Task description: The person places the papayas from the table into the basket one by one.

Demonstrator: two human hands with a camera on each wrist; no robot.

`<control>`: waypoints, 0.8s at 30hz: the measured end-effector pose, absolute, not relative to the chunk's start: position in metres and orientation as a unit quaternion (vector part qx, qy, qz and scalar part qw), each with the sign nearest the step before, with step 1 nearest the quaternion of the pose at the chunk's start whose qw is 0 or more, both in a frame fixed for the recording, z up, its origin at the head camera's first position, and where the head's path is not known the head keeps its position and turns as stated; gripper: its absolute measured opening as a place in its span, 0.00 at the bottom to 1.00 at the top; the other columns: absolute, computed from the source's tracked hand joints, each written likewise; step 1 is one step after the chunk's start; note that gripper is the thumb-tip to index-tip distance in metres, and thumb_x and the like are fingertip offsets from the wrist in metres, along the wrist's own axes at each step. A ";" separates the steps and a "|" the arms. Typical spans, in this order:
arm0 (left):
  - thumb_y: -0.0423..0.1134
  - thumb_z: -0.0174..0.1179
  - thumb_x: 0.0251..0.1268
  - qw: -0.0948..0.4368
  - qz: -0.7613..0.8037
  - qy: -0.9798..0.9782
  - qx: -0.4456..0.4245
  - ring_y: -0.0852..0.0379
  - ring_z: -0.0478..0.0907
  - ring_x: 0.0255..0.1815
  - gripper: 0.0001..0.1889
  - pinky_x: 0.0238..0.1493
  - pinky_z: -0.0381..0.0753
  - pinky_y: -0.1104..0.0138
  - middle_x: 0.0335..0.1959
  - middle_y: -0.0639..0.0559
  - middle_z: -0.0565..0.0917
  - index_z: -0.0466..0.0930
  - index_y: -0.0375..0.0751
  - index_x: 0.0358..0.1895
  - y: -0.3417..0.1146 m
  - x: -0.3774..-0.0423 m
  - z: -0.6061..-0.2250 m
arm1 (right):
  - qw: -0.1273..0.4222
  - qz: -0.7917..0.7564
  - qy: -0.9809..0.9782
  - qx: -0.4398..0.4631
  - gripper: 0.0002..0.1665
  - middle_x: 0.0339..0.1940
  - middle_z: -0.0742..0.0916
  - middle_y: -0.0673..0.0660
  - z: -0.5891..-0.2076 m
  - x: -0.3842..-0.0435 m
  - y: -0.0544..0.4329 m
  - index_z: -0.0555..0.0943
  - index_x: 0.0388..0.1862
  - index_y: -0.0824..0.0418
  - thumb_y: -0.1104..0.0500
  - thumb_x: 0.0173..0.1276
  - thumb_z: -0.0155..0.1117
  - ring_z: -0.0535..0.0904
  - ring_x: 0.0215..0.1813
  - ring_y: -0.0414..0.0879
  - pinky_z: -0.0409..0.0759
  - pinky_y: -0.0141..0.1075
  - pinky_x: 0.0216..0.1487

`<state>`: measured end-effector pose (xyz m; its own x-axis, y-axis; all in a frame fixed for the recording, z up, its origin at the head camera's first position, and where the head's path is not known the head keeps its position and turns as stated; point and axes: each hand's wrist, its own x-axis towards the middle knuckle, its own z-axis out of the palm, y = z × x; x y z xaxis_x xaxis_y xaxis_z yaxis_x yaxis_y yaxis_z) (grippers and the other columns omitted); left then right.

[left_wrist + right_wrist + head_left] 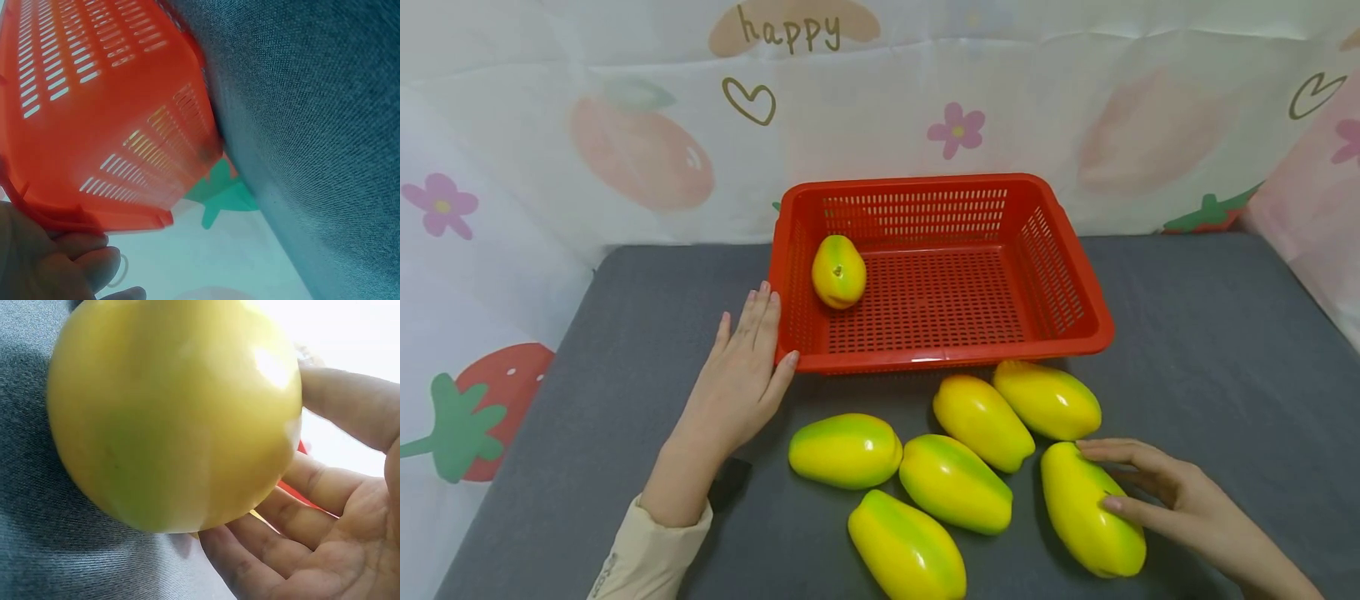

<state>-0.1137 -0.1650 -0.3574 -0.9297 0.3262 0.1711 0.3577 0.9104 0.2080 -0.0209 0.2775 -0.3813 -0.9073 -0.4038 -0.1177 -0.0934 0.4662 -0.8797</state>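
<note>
A red plastic basket (917, 360) with slotted walls stands at the back of the table. My left hand (737, 379) rests on the basket's left rim, its fingers straight; in the left wrist view its fingers (94, 259) lie beside the rim. One yellow-green papaya (838, 273) is inside the basket at the left. At the front right, my right hand (1172, 492) holds another papaya (1090, 512), thumb on one side and fingers on the other. That papaya (175, 419) fills much of the right wrist view and appears to rest on the cloth.
Several more papayas lie in front of the basket, among them one at the left (846, 451), one at the front (908, 550) and one against the basket's front (1047, 402). Dark grey cloth (1217, 350) covers the table. A printed curtain (865, 108) hangs behind.
</note>
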 end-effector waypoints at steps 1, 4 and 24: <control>0.48 0.43 0.73 0.067 -0.119 -0.975 -0.175 0.43 0.41 0.75 0.36 0.71 0.39 0.47 0.76 0.39 0.42 0.40 0.30 0.74 -0.165 -0.114 -0.357 | 0.156 -0.494 0.842 -0.153 0.24 0.61 0.77 0.51 -0.382 -0.021 0.278 0.72 0.64 0.52 0.62 0.69 0.58 0.69 0.61 0.31 0.73 0.27 0.53; 0.48 0.43 0.73 0.068 -0.120 -0.975 -0.176 0.43 0.41 0.75 0.36 0.71 0.39 0.47 0.76 0.39 0.42 0.41 0.30 0.74 -0.165 -0.114 -0.358 | 0.157 -0.491 0.841 -0.165 0.27 0.62 0.75 0.50 -0.384 -0.021 0.279 0.70 0.66 0.51 0.63 0.69 0.58 0.67 0.62 0.30 0.72 0.26 0.54; 0.48 0.42 0.73 0.069 -0.117 -0.975 -0.176 0.44 0.41 0.75 0.36 0.71 0.40 0.46 0.76 0.39 0.42 0.41 0.30 0.74 -0.164 -0.113 -0.357 | 0.124 -0.362 0.904 -0.191 0.41 0.63 0.74 0.42 -0.390 -0.017 0.293 0.65 0.69 0.44 0.56 0.58 0.71 0.67 0.58 0.27 0.72 0.25 0.49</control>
<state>-0.1129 -0.1642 -0.3572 -0.9287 0.3270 0.1750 0.3590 0.9110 0.2031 -0.0169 0.2932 -0.3903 -0.8964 -0.4349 -0.0857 -0.2553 0.6646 -0.7022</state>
